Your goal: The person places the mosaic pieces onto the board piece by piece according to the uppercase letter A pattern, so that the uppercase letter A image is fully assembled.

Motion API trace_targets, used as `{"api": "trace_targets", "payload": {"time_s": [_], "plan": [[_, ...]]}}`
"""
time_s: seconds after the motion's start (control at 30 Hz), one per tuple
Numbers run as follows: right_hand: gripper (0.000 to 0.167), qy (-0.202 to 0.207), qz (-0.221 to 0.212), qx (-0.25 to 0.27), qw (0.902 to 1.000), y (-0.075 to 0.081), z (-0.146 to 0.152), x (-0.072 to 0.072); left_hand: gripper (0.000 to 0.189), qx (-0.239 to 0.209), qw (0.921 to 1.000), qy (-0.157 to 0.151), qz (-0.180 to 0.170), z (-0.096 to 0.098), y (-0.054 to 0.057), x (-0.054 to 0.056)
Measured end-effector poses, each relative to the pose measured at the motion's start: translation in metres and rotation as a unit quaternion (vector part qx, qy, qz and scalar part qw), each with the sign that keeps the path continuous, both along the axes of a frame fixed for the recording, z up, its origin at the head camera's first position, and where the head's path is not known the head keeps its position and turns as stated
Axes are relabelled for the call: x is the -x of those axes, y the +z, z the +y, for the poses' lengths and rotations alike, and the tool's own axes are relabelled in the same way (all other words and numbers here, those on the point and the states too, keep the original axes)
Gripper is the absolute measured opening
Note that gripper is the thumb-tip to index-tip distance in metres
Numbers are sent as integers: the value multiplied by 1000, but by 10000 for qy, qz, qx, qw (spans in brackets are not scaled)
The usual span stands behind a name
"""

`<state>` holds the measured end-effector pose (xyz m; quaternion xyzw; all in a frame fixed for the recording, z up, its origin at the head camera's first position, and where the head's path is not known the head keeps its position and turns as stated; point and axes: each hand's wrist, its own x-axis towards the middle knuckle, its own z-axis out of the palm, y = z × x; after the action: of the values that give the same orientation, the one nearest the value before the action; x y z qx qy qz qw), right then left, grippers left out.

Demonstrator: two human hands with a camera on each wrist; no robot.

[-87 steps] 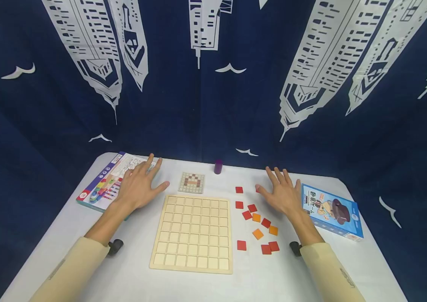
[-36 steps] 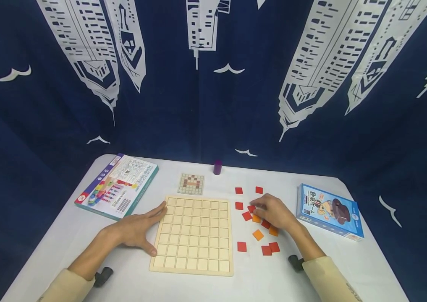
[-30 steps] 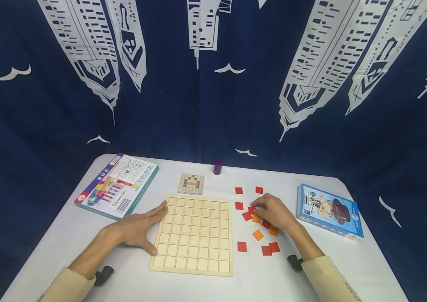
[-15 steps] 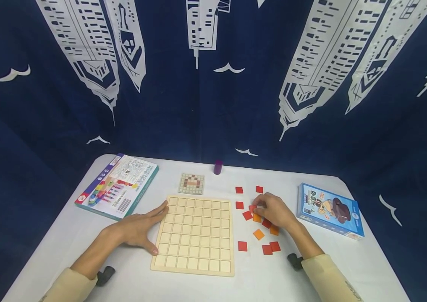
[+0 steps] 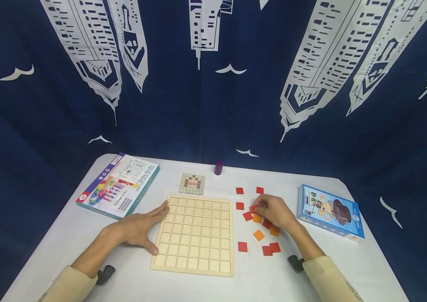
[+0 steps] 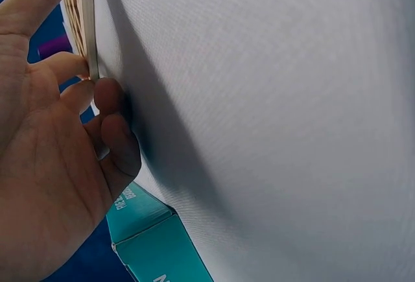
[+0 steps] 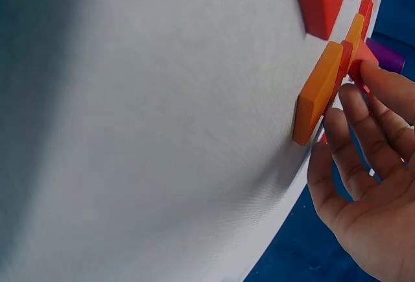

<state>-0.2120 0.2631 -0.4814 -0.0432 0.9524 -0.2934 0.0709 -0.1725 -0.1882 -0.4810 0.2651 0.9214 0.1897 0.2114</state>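
Note:
A pale wooden grid board [image 5: 194, 235] lies at mid-table. My left hand [image 5: 135, 230] rests along its left edge, fingers and thumb spread, with the fingertips touching the rim; the left wrist view shows the fingers loosely bent there. Right of the board, my right hand [image 5: 273, 209] pinches a red square tile [image 5: 253, 209] between thumb and forefinger, low over the other tiles. In the right wrist view that red tile [image 7: 360, 63] is partly behind the thumb. Beside and under this hand are orange tiles [image 5: 258, 235] and more red tiles [image 5: 242, 246].
Behind the board lie a small pattern card [image 5: 192, 183] and a purple cylinder [image 5: 218, 167]. A game box [image 5: 119, 184] sits at the left, and a blue box [image 5: 330, 212] at the right. The white table [image 5: 273, 277] ends against a dark blue curtain [image 5: 168, 126].
My left hand has come down from over the left box to the board's edge. My right hand has moved in to the tiles and taken hold of a red one, shifting it slightly.

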Motion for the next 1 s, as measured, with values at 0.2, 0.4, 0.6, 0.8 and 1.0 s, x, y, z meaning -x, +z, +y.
{"api": "trace_targets", "payload": {"time_s": [0.2,0.4,0.6,0.8,1.0], "plan": [[20,-18,108,26,9999,0,-1,1,131,-31,10000,22,-27,0,1,-1],[22,62,141,8,9999,-3,0,0,132,37,10000,28,-74,0,2,-1],[22,163,107,-57,9998,-3,-1,-1,132,94,9999,41,-71,1,3,-1],[18,177,75,23,9998,-1,-2,1,134,64,9999,81,-99,2,3,-2],[19,172,36,218,9996,2,-8,-1,135,103,9998,132,-147,3,4,-2]]}}
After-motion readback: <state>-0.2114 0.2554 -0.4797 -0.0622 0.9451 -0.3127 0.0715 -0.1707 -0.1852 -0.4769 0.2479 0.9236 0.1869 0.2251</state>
